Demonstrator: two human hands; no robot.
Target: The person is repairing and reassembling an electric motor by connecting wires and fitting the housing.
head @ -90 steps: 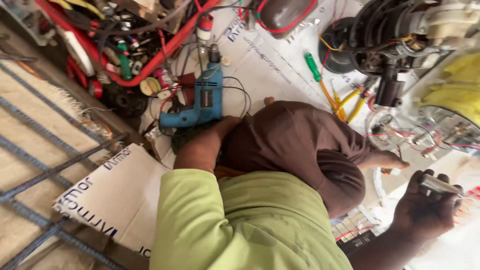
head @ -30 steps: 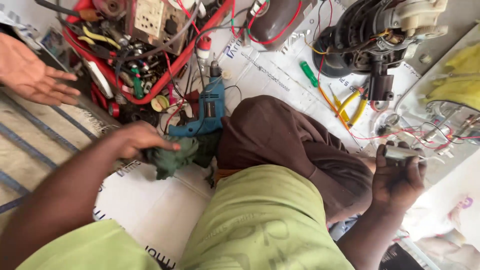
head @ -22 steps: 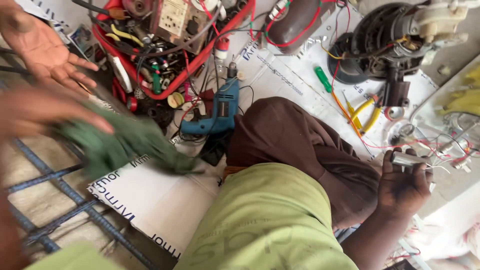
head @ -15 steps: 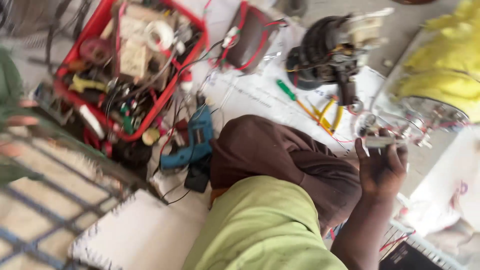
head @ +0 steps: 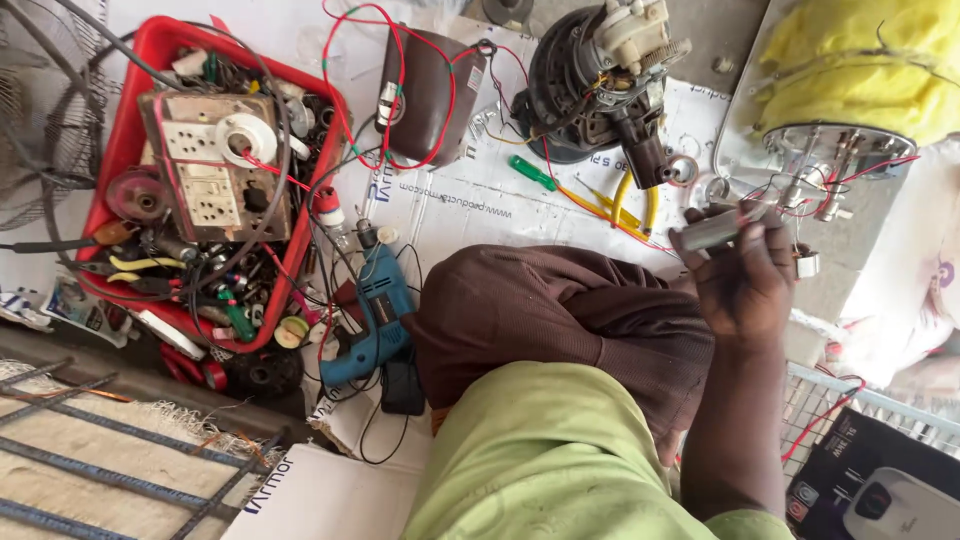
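A grey cylinder (head: 712, 228) sits clenched in the right hand (head: 748, 280). Yellow pliers (head: 632, 205) lie just beyond the fingers (head: 775, 240). The left hand is out of view.

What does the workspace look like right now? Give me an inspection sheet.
Surface: white printed sheet on the floor.
Job's things: small grey cylinder; opened motor just beyond it.
Clutter: red crate of tools, blue drill, green screwdriver, brown casing.
Grippers: right hand grips the cylinder; left hand out of view.
Cables: red wire loops over the casing.
Surroundings: metal grille, yellow cloth.
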